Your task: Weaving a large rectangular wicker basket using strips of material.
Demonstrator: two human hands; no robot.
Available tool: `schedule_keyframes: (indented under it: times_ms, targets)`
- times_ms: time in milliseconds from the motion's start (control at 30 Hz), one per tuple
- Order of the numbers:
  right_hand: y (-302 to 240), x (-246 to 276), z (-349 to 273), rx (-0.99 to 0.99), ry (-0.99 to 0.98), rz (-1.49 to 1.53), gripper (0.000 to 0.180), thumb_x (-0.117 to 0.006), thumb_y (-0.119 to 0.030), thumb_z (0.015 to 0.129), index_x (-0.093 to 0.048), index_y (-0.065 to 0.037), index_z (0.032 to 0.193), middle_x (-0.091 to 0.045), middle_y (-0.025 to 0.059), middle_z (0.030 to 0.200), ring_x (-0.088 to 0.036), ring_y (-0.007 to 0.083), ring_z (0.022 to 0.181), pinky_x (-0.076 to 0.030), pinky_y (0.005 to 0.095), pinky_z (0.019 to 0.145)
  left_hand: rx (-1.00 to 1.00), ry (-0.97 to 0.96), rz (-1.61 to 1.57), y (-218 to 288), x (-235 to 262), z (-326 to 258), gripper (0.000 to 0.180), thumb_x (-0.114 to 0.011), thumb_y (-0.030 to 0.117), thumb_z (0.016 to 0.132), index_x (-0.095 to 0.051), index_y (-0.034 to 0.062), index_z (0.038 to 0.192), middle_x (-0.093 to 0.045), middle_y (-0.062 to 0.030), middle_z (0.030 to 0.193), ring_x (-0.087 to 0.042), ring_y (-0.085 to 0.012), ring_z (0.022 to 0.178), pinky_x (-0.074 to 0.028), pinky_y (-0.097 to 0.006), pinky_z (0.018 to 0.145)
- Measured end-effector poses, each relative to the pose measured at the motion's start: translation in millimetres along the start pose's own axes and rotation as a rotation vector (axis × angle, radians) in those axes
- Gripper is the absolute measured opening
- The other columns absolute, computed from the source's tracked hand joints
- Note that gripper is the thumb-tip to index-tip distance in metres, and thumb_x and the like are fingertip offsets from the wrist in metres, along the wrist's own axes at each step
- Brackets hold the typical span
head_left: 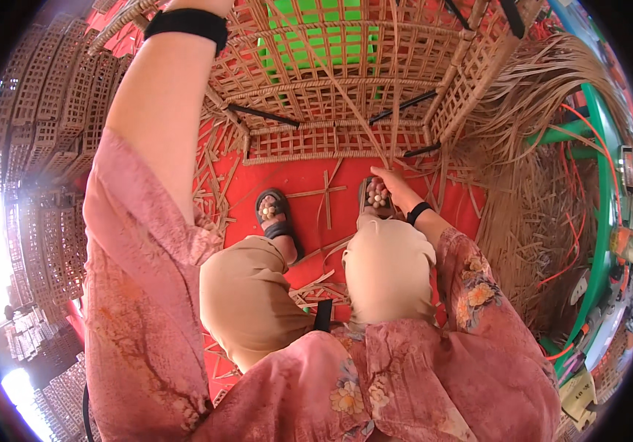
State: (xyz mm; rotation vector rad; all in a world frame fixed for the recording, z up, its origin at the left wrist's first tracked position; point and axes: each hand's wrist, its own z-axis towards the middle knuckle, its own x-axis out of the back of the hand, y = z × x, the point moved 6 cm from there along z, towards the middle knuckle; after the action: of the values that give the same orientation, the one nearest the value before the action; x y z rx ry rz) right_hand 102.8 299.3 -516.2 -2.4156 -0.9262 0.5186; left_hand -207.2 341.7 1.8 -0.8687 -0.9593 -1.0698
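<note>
A large woven wicker basket with an open lattice and black rods stands in front of my knees. My left forearm reaches up along its left side, and the hand itself lies beyond the upper edge of the view. Low by my right foot is my right hand, its fingers closed at the lower ends of long flat wicker strands. These strands run down across the front of the basket and come together at my fingertips. The fingertips are small in view.
Cut strand pieces litter the red floor covering. A bright green surface shows through the lattice. Tall stacks of woven panels stand at left. Loose strands heap at right beside a green frame with orange cords.
</note>
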Motion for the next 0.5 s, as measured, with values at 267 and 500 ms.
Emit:
schedule_keyframes:
  times_ms: [267,500]
  targets:
    - [22,-44,91,-0.120,-0.057,0.661,0.043,-0.079,-0.022,0.080,-0.054,-0.006,0.112,-0.051,0.0118,0.110,-0.062,0.0222,0.085,-0.053,0.0193,0.050,-0.096,0.229,-0.057,6,1,-13,0.041,-0.072,0.013,0.075,-0.063,0.0038,0.114,-0.063,-0.0175,0.111,-0.058,-0.0325,0.108,-0.046,-0.041,0.093]
    - [32,-51,116,-0.120,-0.066,0.969,0.047,-0.078,-0.019,0.081,-0.046,-0.012,0.114,-0.050,0.0127,0.113,-0.062,0.0233,0.093,-0.049,0.0214,0.045,-0.158,0.325,-0.077,30,23,-54,0.039,-0.057,-0.005,0.069,-0.064,0.0008,0.107,-0.062,-0.0166,0.092,-0.060,-0.0318,0.094,-0.048,-0.042,0.087]
